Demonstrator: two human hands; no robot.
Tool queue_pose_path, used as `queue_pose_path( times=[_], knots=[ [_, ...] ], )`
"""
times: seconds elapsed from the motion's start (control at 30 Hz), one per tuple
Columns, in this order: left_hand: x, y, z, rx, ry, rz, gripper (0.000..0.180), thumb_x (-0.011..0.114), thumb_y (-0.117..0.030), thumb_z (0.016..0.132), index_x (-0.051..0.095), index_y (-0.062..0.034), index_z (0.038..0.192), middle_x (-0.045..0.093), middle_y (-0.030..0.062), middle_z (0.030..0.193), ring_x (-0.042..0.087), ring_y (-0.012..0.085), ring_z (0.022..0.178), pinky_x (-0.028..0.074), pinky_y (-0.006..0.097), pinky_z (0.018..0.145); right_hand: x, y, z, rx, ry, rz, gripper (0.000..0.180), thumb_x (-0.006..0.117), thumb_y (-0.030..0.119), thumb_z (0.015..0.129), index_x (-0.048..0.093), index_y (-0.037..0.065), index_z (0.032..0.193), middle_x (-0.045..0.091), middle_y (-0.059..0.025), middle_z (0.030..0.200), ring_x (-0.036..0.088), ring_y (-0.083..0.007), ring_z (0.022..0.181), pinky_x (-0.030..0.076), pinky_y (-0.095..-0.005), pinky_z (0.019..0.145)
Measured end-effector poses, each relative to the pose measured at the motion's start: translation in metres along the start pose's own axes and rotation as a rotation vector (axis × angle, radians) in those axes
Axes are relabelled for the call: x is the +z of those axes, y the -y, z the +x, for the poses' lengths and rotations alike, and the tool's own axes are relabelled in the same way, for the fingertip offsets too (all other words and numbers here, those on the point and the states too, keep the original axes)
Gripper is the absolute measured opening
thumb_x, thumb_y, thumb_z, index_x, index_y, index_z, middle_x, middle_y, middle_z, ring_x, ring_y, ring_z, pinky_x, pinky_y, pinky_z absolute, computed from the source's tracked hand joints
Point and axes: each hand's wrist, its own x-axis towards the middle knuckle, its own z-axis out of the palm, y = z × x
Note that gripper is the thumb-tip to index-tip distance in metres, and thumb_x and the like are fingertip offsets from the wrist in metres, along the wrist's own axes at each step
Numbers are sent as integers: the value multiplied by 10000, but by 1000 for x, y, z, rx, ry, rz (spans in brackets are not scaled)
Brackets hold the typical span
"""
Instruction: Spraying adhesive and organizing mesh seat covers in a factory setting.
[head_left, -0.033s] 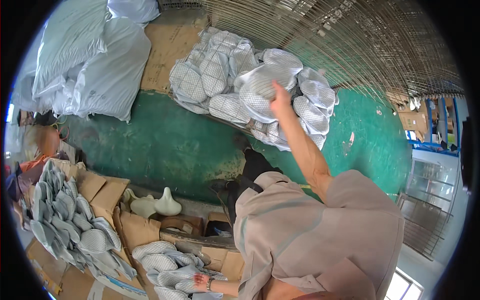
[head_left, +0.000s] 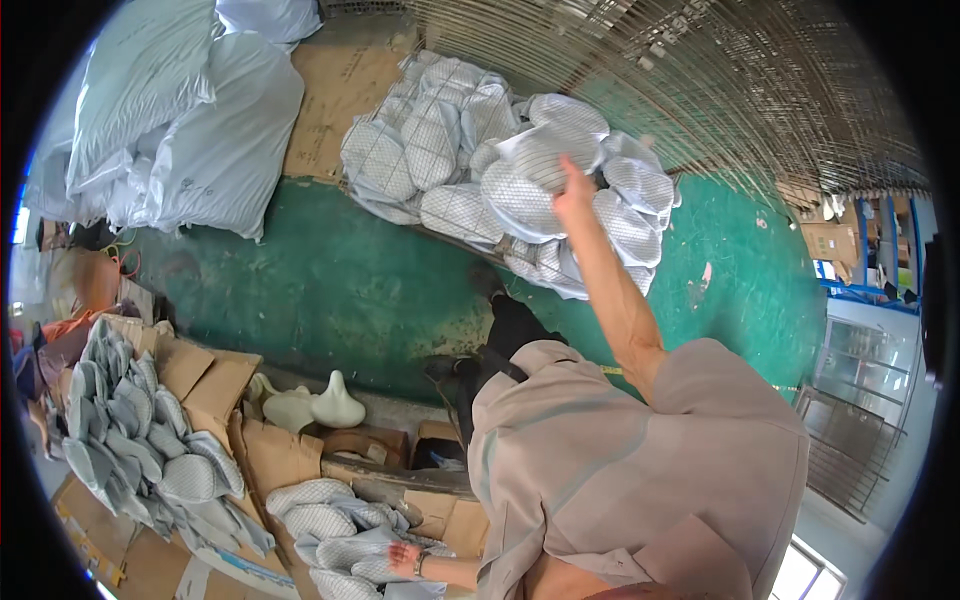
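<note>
My right hand [head_left: 572, 190] reaches out over the far heap and grips the near edge of a pale oval quilted cover [head_left: 528, 195], thumb on top, other fingers mostly hidden beneath. Many similar pale covers [head_left: 430, 145] with a grid pattern lie heaped around it. Down at the lower left, my left hand [head_left: 404, 560], a watch on its wrist, rests over a smaller pile of grey-white covers [head_left: 350, 550]. Its fingers look loosely spread, and none of the covers is lifted by it.
Big white sacks [head_left: 215, 130] stand at upper left beside a cardboard sheet [head_left: 345, 90]. Another stack of grey covers [head_left: 130, 430] sits at lower left by an opened carton [head_left: 215, 390]. White saddle-shaped forms [head_left: 337, 402] stand near it. A rack of thin metal rods [head_left: 720, 90] overhangs the upper right.
The whole view has shifted very slightly. My right hand is still on the oval cover, and the left hand stays over the near pile.
</note>
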Motion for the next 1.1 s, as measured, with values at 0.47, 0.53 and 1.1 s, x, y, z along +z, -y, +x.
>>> queue_pose_path(
  times=[0.47, 0.53, 1.1],
  knots=[
    [275, 270, -307, -564, 1261, 996, 581, 490, -373, 1016, 377, -7, 1452, 505, 232, 1375, 531, 342, 1237, 495, 529, 999, -136, 47, 27, 157, -224, -1, 414, 753, 111, 843, 591, -7, 1205, 668, -114, 1150, 659, -268, 1048, 541, -404, 929],
    [302, 333, -388, -803, 1426, 1107, 614, 400, -396, 1043, 286, -4, 1502, 414, 248, 1467, 479, 373, 1307, 494, 531, 1000, -132, 45, 7, 242, -132, -21, 463, 748, 127, 853, 558, -4, 1253, 655, -108, 1178, 646, -256, 1066, 525, -401, 953],
    [367, 371, -466, -423, 1613, 1211, 909, 937, -158, 599, 454, 67, 1335, 609, 117, 1223, 611, 227, 1086, 495, 368, 955, -188, -78, 289, -52, 156, -1658, 547, 683, 430, 841, 649, 10, 1191, 689, -200, 1091, 652, -335, 1049, 509, -426, 867]
  ],
)
